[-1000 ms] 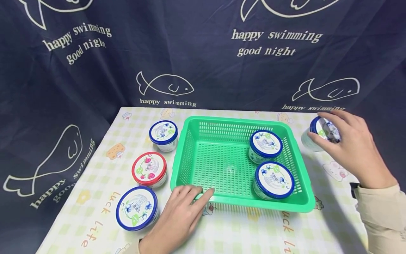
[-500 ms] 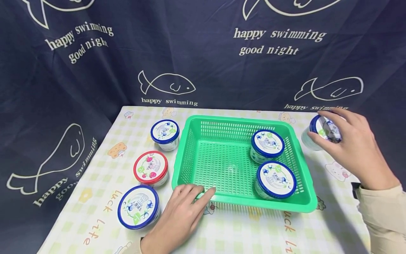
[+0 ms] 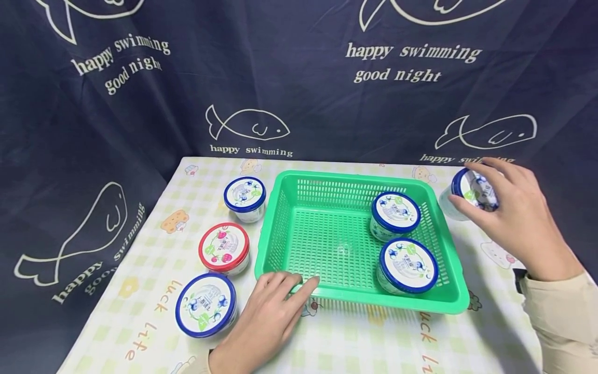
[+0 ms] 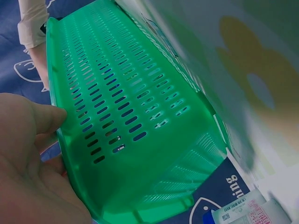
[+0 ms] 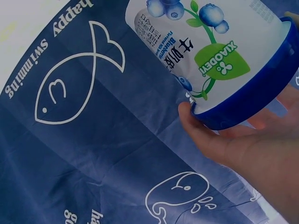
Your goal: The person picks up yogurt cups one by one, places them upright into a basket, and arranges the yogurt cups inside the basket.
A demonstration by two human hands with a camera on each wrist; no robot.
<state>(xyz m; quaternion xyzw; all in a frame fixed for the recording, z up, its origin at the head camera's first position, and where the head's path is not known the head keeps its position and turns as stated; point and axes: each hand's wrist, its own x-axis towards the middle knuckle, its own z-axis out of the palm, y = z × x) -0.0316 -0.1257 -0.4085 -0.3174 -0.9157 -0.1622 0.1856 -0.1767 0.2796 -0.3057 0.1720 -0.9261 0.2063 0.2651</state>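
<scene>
1. Dark blue fabric [image 3: 317, 88], printed with fish outlines and lettering, is hung across the upper part of the head view; a checked cloth [image 3: 336, 343] is spread below it.
2. Workpiece: a blue-lidded cup [image 3: 475, 188] is located at the upper right of the frame, outside the green basket [image 3: 362, 296] at the centre.
3. Right hand [image 3: 523, 223]: thumb and fingers are parted to the width of the lid and bent against its edge, by which the cup is held.
4. Left hand [image 3: 266, 317]: fingers are bent over the basket's rim at the lower centre, and the rim is gripped.
5. Surroundings: two blue-lidded tubs [image 3: 408, 265] are stood in the basket's right half. A red-lidded tub [image 3: 224, 247] is placed left of the basket, between two further blue-lidded ones.
6. Step in hand: judged to be the grasping of the cup, at or near lift-off.
7. Next move: an even hold on the lid is judged necessary, with the basket wall to be cleared if the cup is carried leftward.
8. Limits of view: whether the cup's base is touching the cloth cannot be told. Part of its lid is covered by the right hand. At the lower right of the left wrist view, a container [image 4: 252, 212] is cut off and cannot be matched.
</scene>
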